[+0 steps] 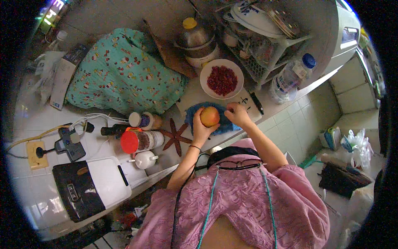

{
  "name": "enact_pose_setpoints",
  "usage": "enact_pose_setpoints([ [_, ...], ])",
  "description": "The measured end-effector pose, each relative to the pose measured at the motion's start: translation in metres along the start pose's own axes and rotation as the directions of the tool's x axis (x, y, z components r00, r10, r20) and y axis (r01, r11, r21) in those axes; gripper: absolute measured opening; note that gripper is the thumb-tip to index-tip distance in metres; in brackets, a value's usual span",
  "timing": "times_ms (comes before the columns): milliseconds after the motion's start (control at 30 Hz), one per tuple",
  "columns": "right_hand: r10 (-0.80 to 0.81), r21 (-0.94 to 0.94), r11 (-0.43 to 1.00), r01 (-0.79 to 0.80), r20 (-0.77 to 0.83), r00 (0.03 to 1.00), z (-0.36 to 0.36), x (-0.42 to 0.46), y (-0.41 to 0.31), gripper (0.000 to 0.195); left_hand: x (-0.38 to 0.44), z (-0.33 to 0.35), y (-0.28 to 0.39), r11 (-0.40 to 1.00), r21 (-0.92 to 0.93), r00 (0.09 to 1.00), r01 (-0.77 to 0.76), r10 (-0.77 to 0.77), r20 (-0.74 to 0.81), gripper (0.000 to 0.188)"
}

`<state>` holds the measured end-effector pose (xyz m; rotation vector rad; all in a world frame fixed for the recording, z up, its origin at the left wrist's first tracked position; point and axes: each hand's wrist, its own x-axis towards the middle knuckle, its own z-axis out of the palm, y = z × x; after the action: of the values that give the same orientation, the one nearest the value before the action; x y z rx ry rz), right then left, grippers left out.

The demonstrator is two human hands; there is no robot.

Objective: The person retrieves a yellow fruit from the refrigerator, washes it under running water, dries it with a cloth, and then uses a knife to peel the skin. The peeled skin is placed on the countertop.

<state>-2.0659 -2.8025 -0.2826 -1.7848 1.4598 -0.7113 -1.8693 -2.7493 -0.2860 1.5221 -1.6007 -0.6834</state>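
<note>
My left hand grips a round yellow-red fruit by its left and near sides. Beneath it lies a crumpled blue cloth on a white board near the counter's edge. My right hand is raised just right of the fruit, its fingers curled with thumb and fingertips close together; whether they pinch anything small cannot be told. Beyond the cloth, a white bowl holds many small dark-red pieces. A black-handled item, perhaps a knife or marker, rests at the board's right edge.
A brown six-armed trivet, a red-lidded jar and a white teapot stand left. Behind are a green patterned cloth, a small steamer-like appliance and a dish rack. A blue-capped plastic bottle stands right.
</note>
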Motion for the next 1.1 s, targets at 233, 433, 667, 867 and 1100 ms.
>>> enact_pose_setpoints([
  [233, -0.165, 0.477, 0.857, 0.194, -0.104, 0.981, 0.04, -0.022, -0.023, 0.013, -0.005, -0.007, -0.014, 0.998, -0.008, 0.998, -0.068, 0.069, 0.016, 0.083],
  [433, -0.419, 0.202, 0.869, 0.451, -0.183, 0.89, 0.068, -0.021, -0.044, 0.031, -0.007, 0.008, -0.03, 0.985, -0.128, 0.992, 0.118, -0.122, -0.025, 0.068],
  [667, -0.28, 0.362, 0.881, 0.306, -0.123, 0.952, 0.056, -0.014, -0.031, 0.048, -0.003, 0.011, -0.022, 0.999, 0.042, 0.997, 0.027, -0.024, -0.076, 0.077],
  [867, -0.192, 0.158, 0.965, 0.211, -0.129, 0.973, 0.024, -0.022, -0.007, 0.061, -0.001, -0.002, -0.003, 0.928, -0.311, 0.96, 0.204, -0.252, -0.12, 0.083],
  [1100, 0.165, -0.004, 0.986, -0.167, 0.158, 0.974, 0.001, -0.017, 0.01, 0.04, 0.0, 0.003, 0.004, 0.774, -0.59, 0.94, 0.232, -0.334, -0.068, 0.087],
])
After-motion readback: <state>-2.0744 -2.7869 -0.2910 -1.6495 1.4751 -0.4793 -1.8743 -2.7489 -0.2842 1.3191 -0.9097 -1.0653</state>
